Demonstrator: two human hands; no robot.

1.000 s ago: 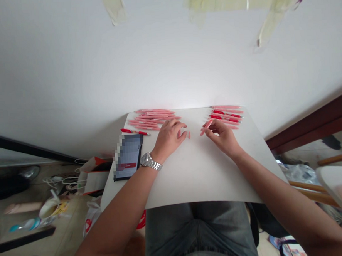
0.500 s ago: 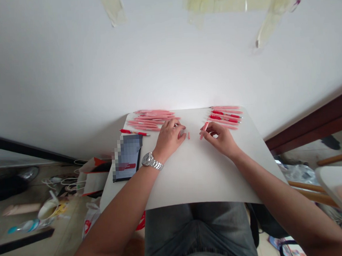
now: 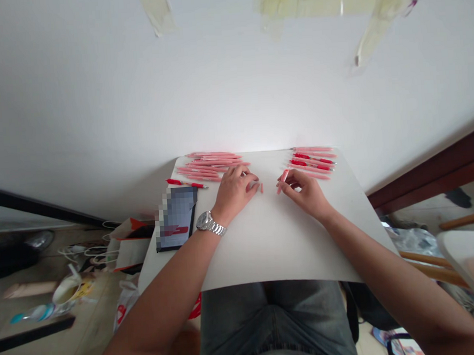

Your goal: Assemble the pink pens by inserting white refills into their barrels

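In the head view, my right hand (image 3: 305, 194) pinches a pink pen barrel (image 3: 283, 180), held at a slant above the white table. My left hand (image 3: 234, 189), with a metal watch on its wrist, rests low over the table. Its fingers are curved, with a gap between thumb and forefinger. A small pink pen piece (image 3: 262, 187) is right by the left thumb tip; whether they touch I cannot tell. Several pink pens (image 3: 212, 162) lie in a pile beyond my left hand. More pink and red pens (image 3: 312, 159) lie in a row beyond my right hand.
A single red pen (image 3: 187, 184) lies at the table's left side, above a dark-edged tablet or phone (image 3: 177, 218). A white wall (image 3: 232, 92) closes off the table's far edge. Boxes, a bottle (image 3: 36, 313) and cables are on the floor at left.
The thumb of my left hand has shifted slightly right, closer to the small pink pen piece. My right hand and its barrel stay almost still.
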